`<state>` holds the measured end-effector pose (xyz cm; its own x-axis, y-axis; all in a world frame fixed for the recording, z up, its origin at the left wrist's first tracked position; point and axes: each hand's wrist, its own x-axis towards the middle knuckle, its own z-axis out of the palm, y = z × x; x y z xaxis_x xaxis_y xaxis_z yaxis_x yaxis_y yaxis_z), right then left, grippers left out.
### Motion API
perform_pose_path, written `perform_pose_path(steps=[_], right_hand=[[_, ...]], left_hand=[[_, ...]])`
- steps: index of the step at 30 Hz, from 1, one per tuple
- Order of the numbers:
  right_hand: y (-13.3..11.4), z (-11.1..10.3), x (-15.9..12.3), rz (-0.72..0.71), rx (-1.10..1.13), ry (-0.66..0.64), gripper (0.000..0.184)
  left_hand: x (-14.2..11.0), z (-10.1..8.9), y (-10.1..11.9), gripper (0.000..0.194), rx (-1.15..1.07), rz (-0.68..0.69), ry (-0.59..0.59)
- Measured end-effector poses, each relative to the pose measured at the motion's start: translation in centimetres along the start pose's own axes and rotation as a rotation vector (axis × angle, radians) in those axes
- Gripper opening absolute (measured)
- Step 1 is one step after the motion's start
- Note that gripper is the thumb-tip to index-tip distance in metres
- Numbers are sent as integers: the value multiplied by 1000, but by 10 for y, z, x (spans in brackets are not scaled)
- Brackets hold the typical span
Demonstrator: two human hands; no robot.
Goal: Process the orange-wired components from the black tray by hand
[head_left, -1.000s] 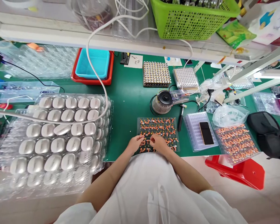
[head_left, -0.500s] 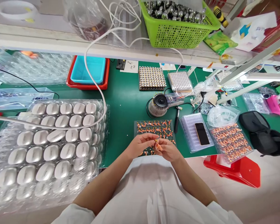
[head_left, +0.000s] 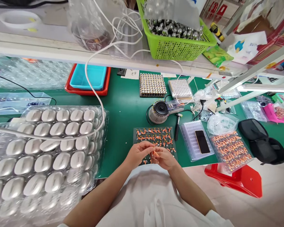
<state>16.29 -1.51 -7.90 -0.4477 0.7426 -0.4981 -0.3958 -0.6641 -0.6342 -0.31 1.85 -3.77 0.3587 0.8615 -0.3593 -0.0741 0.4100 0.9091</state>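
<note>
My left hand (head_left: pixel 139 154) and my right hand (head_left: pixel 165 157) meet over the near part of a dark tray (head_left: pixel 135 134) filled with rows of small orange pieces. Between the fingertips of both hands is a small orange part (head_left: pixel 155 154), mostly covered by the fingers. Both hands are closed in a pinch on it, above the tray. Just beyond the tray stands a round grey device with a black top (head_left: pixel 161 108), and a small hammer (head_left: pixel 177 126) lies to the tray's right.
Stacked clear trays of silvery oval cases (head_left: pixel 44 155) fill the left. A phone (head_left: pixel 202 142) rests on clear plastic trays (head_left: pixel 186 143); another tray of orange pieces (head_left: pixel 232 149) sits farther right above a red stool (head_left: pixel 248 183). A white cable (head_left: pixel 101 107) hangs from the shelf (head_left: pixel 61 58).
Both hands rose from the tray, brought together with an orange part between the fingers. Lately they keep turning it close to the body. The view has tipped upward.
</note>
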Motion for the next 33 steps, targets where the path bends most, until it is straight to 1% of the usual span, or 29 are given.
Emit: perform_pose_path(steps=[3,7,10,13,16,20,25,28,33], right_hand=[[-8,-15,16,-5,-76,103,20],[-33,-44,54,-134,-98,356,22],[-53,-54,94,-241,-27,525,21],[-66,-51,134,-285,90,620,20],[-71,-42,165,-294,223,659,21],[-75,-33,186,-306,359,673,24],[-76,-29,195,-304,439,669,19],[-76,-26,196,-301,454,669,16],[-75,-22,194,-305,437,663,19]], left_hand=[[4,-7,-5,18,74,-11,110],[12,-18,-17,23,59,-46,248],[16,-23,-24,28,14,-71,273],[18,-27,-27,29,4,-95,254],[19,-31,-26,27,10,-100,276],[17,-42,-28,27,-3,-108,306],[16,-53,-32,26,-8,-116,329],[17,-53,-31,24,-11,-113,327],[18,-51,-31,25,-11,-116,314]])
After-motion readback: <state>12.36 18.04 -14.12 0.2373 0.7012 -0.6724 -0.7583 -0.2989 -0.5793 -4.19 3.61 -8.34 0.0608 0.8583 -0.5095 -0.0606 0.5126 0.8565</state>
